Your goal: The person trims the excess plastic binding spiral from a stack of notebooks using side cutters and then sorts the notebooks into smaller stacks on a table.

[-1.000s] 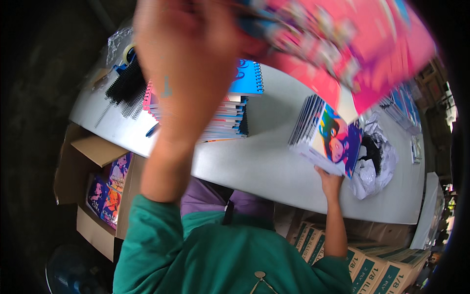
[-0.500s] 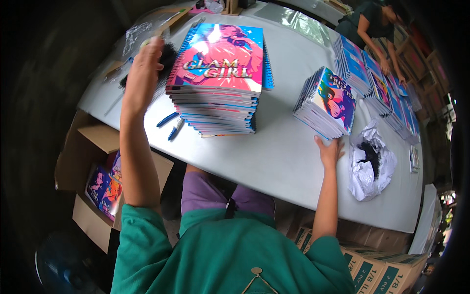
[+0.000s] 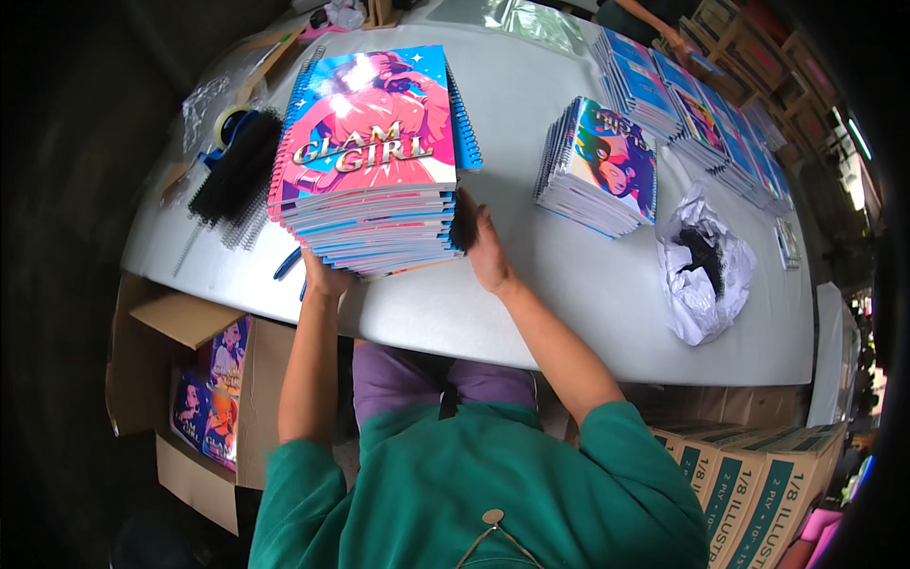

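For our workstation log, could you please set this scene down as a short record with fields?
Main item: tall stack of spiral notebooks, pink-and-blue cover on top
Left hand: at the stack's near left corner, fingers partly hidden
Right hand: at the stack's right side, open
To the right: shorter notebook stack; crumpled white wrapping around something dark
To the left: black binding coils; tape roll
Below, left: open carton holding items with colourful covers
Far right: more notebook stacks

Pink-and-blue notebook cover [image 3: 365,123] with white stars, green shirt [image 3: 512,484], purple shorts [image 3: 393,379], pale grey table [image 3: 569,303]
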Motion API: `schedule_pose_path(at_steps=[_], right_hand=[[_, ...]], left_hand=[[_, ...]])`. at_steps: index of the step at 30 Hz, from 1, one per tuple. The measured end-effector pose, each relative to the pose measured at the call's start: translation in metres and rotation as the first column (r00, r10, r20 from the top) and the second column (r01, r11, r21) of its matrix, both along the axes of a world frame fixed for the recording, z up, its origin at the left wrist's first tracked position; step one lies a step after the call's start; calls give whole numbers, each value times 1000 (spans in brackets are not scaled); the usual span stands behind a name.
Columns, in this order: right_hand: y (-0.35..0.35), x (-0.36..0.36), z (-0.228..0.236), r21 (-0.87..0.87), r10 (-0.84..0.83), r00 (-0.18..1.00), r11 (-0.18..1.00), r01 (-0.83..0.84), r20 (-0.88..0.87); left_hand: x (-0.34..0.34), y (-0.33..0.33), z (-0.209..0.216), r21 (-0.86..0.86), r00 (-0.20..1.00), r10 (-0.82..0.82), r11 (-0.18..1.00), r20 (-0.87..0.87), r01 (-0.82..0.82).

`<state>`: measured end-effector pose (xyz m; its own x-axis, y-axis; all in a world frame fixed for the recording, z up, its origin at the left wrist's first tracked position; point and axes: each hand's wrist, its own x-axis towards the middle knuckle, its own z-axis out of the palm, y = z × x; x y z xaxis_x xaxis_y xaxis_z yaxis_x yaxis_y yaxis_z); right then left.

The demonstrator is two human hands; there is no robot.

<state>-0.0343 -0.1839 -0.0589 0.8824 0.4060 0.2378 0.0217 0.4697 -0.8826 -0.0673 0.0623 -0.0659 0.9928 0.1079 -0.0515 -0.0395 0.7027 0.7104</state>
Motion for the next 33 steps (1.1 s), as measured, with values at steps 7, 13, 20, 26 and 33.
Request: schedule_pose_path(at_steps=[7,13,20,26,33], right_hand=[[-11,4,-11,-263,-61,990,960,94,131],[-92,-54,-1,-507,-401,798,621,598,449],[-244,-6,-27,-634,-438,579,26,773,687],[-237,47,-4,-834,-337,836,201,514,434],[-231,75,-3,-830,-271,854,232,506,445]], left_hand=[[-16,-24,-6,47,983,182,982,11,-182],[-62,-17,-8,131,944,325,939,-50,-317],[-77,-28,-1,776,886,458,533,71,-338],[-90,12,-29,896,867,237,-51,439,-440],[-85,-1,-26,848,819,243,-29,520,-530]])
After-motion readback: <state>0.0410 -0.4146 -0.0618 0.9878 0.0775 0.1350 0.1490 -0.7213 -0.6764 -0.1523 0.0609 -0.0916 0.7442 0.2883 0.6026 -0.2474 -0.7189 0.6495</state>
